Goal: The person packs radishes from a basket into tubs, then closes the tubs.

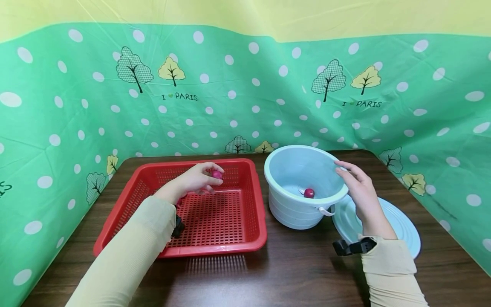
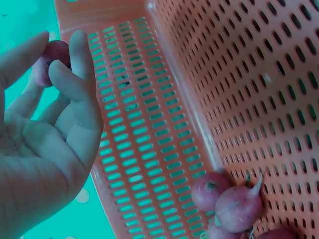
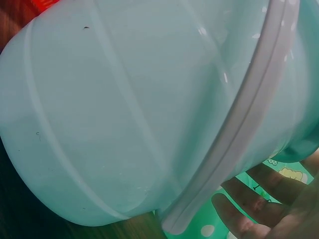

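Note:
My left hand (image 1: 197, 178), above the red basket (image 1: 261, 221), pinches a small red onion (image 1: 217, 175) between thumb and fingertips. The left wrist view shows the held onion (image 2: 52, 61) partly hidden by the fingers. Further small red onions (image 2: 239, 208) lie together against the basket's wall; in the head view my forearm mostly covers them. At the light blue bucket (image 1: 295, 215), my right hand (image 1: 360, 192) rests straight fingertips on the right side of the rim. Inside the bucket lies one onion (image 1: 309, 193). My right fingers (image 3: 246, 196) show beyond the white handle (image 3: 239, 114).
A round light blue lid (image 1: 402, 228) lies right of the bucket, partly under my right arm. The dark wooden table (image 1: 291, 273) carries everything. A green dotted curtain (image 1: 245, 94) hangs behind and along both sides.

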A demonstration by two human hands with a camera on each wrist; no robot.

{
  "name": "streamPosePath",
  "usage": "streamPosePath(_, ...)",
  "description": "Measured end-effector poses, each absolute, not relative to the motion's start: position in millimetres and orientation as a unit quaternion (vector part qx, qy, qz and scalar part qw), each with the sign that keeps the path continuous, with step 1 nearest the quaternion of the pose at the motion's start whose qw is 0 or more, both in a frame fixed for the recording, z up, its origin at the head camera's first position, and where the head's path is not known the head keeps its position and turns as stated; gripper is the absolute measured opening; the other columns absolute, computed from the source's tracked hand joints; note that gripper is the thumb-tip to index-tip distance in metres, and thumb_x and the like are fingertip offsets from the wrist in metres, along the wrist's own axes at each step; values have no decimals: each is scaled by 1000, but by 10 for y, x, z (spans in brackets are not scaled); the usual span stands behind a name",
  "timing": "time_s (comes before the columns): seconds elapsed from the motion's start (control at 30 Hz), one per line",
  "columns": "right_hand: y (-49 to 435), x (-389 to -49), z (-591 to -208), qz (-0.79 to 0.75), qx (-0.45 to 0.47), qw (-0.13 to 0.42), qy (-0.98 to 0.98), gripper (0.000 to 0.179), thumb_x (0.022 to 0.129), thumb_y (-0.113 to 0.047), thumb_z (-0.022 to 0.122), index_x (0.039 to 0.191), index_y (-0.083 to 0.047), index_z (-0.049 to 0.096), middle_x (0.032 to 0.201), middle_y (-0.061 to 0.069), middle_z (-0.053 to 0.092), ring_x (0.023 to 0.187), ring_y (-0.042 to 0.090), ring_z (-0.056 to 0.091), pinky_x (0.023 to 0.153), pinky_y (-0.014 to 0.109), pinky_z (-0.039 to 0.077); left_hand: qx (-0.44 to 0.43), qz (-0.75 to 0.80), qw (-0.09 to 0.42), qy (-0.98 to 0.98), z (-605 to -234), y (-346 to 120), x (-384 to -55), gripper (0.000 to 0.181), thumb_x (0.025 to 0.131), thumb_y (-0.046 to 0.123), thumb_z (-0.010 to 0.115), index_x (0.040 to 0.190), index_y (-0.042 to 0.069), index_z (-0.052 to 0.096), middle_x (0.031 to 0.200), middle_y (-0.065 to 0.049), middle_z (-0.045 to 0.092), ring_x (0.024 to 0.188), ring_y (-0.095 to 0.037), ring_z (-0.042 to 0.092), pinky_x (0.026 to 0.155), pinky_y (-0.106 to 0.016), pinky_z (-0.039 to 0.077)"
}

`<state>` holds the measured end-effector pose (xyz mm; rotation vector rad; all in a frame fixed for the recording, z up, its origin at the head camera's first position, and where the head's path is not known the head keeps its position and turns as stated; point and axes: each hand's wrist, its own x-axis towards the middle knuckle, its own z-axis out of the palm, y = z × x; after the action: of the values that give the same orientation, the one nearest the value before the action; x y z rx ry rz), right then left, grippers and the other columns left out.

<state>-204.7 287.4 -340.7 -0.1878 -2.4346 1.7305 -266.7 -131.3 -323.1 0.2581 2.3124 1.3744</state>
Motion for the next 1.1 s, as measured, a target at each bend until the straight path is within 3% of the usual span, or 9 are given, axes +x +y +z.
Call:
streamPosePath(0.1,2870,-2045,-3407,570,-63,81,-815,54,100,-51,47,147,-25,47,147,7,41,118,10,45,95,38,40,99,513,223,823,-3224,-1281,-2663,45,96,16,66,137,6,51,103,-10,59,63,-13,61,58,-24,46)
streamPosePath(0.4,2869,-2044,-3407,569,-63,82,-816,54,100,-51,47,147,-25,48,145,6,42,115,8,45,93,34,40,119,507,219,825,-3224,-1206,-2659,42,100,21,60,139,8,52,106,-14,60,66,-16,62,57,-25,47)
streamPosePath(0.6,2870,-2043,-3405,570,-61,85,-815,53,100,-51,48,147,-25,48,148,8,41,117,9,44,94,36,39,134,486,213,837,-3244,-1140,-2648,40,102,24,56,140,11,51,114,-20,59,68,-17,60,58,-28,48)
streamPosePath(0.97,2864,-2039,-3407,581,-61,83,-807,54,100,-51,47,147,-25,47,152,12,36,124,18,42,106,57,35,151,483,200,839,-3155,-965,-2542,37,101,24,57,137,15,54,113,-14,63,71,-18,62,58,-28,49)
streamPosePath(1.1,2860,-2037,-3405,581,-58,85,-808,53,100,-51,47,147,-25,48,152,11,35,122,15,42,104,55,36,160,486,201,835,-3132,-910,-2510,38,102,24,56,138,15,53,114,-14,64,73,-18,62,58,-27,49)
